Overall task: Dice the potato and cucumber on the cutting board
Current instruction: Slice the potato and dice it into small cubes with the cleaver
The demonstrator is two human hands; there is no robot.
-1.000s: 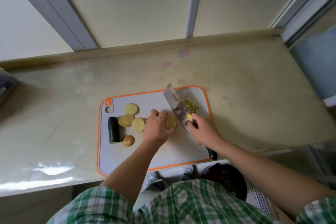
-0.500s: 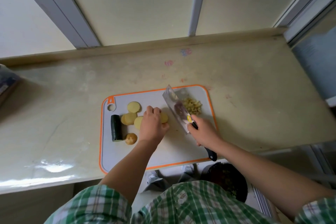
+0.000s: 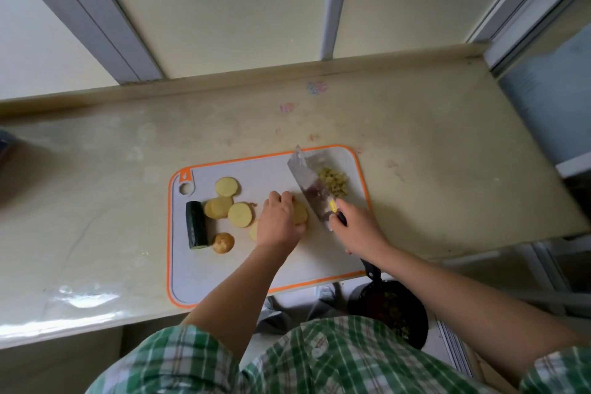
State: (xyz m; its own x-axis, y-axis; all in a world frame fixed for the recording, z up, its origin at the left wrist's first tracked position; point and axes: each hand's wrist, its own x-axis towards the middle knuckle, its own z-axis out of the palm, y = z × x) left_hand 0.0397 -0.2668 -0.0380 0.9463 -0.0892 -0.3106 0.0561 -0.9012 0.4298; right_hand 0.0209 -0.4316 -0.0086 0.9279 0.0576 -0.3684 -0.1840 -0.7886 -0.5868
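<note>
Left hand [image 3: 279, 222] curls over the potato slices [image 3: 300, 213], pinning them mid cutting board [image 3: 198, 272]. Right hand [image 3: 358, 225] grips the cleaver [image 3: 307, 184] — blade axis 11-to-5, just beside the slices at their 3 o'clock. Cucumber [image 3: 195, 224] lies uncut at 9 o'clock — well apart.

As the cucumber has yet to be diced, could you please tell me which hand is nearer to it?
Left. The left hand holds a potato slice a little right of the cucumber; the right hand grips the cleaver farther right, beyond the left.
</note>
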